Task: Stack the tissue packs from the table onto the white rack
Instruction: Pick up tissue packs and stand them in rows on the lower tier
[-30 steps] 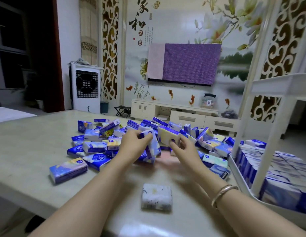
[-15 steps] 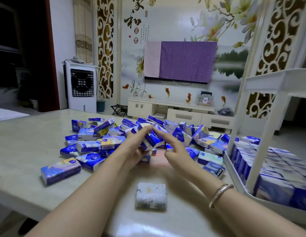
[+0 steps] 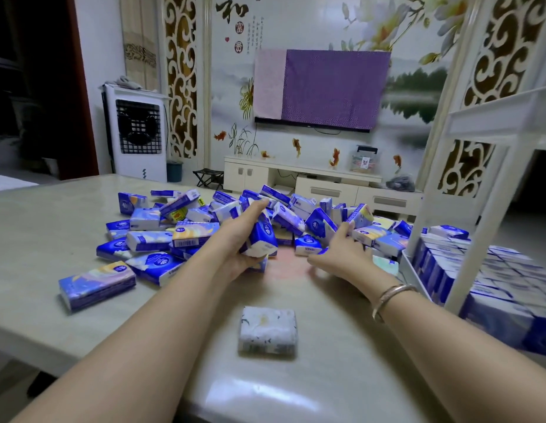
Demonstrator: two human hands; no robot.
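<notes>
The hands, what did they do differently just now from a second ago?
The left hand has gathered a bundle of tissue packs and now holds them stacked upright, where before it gripped fewer. The right hand let go of the pack it held beside the left and moved right, reaching into the pile near the white rack. The pale pack close by and the pack at the far left stayed put.

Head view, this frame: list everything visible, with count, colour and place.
loose tissue packs: dozens, blue-white, heaped mid-table
pale pack: one, white-grey, alone near front edge
table: one, beige
white rack: one, right; lower tray filled with stacked blue packs
covered TV: one, purple cloth, far wall
air cooler: one, white, back left
bangle: one, gold, right wrist
left hand: grips a bundle of packs
right hand: reaching into heap, fingers on packs
</notes>
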